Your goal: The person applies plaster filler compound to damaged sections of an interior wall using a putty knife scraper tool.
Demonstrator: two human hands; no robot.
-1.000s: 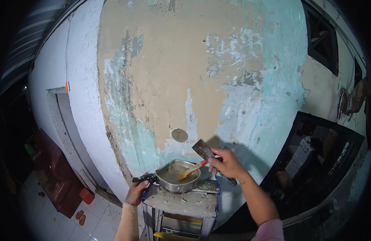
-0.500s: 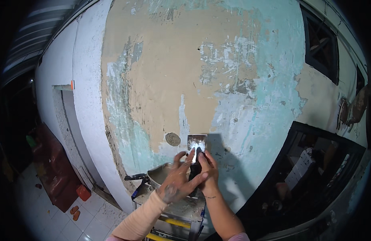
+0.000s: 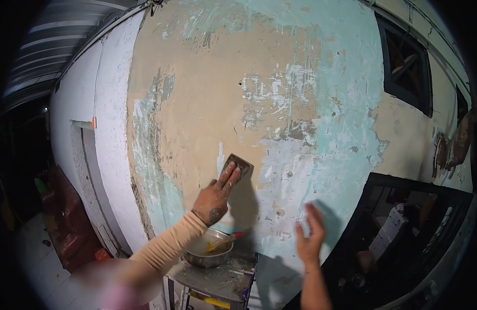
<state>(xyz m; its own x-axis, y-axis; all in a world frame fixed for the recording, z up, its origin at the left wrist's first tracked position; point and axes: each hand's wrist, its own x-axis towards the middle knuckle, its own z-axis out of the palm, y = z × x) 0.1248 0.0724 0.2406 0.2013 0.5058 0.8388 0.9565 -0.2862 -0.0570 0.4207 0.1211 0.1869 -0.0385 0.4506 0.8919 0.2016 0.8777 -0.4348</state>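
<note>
My left hand [image 3: 213,200] grips a putty knife, two fingers stretched along its wide, dark metal blade [image 3: 240,164]. The blade lies against the beige, patchy part of the wall [image 3: 197,119]; its handle is hidden under my palm. Off to the right, my right hand [image 3: 311,235] is held up in front of the pale grey wall, fingers apart, holding nothing. Below my left forearm stands a round metal pan [image 3: 207,260], with a red-handled tool [image 3: 237,235] leaning in it and something yellow inside.
The pan rests on the spattered top of a stepladder [image 3: 225,283] against the wall. A dark-framed opening [image 3: 370,206] lies at lower right, a barred window [image 3: 409,64] at upper right. At left are a doorway [image 3: 91,170] and a dark red sheet-like object [image 3: 68,232].
The hands have parted. My left hand has moved the putty knife up and left onto the wall, while my right hand has let go and moved right. The view has shifted slightly.
</note>
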